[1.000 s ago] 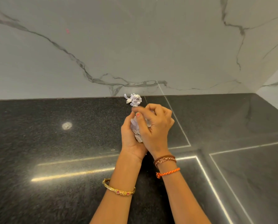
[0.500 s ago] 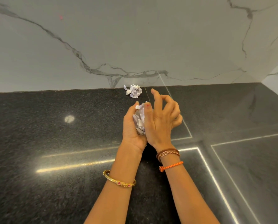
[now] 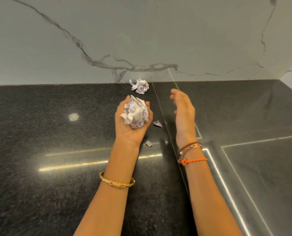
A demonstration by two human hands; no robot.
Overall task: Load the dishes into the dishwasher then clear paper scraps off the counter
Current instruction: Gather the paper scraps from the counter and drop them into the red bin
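Observation:
My left hand (image 3: 130, 130) is turned palm up over the black counter (image 3: 48, 133) and cups a wad of crumpled white paper scraps (image 3: 136, 112). My right hand (image 3: 183, 110) hovers to the right of it, fingers apart and holding nothing. A second crumpled paper ball (image 3: 141, 86) lies on the counter by the back wall, just beyond my left hand. Two small torn scraps rest on the counter: one (image 3: 157, 124) right of my left palm, another (image 3: 149, 143) near my left wrist.
A grey-veined marble backsplash (image 3: 142, 40) rises behind the counter and turns the corner at the far right. Thin seam lines (image 3: 235, 167) cross the counter's right part. Ceiling lights reflect on the glossy stone at the left.
My hands were pressed together around the paper. They have come apart: the left now holds the wad palm up, the right has swung off to the right. Two small scraps now show on the counter.

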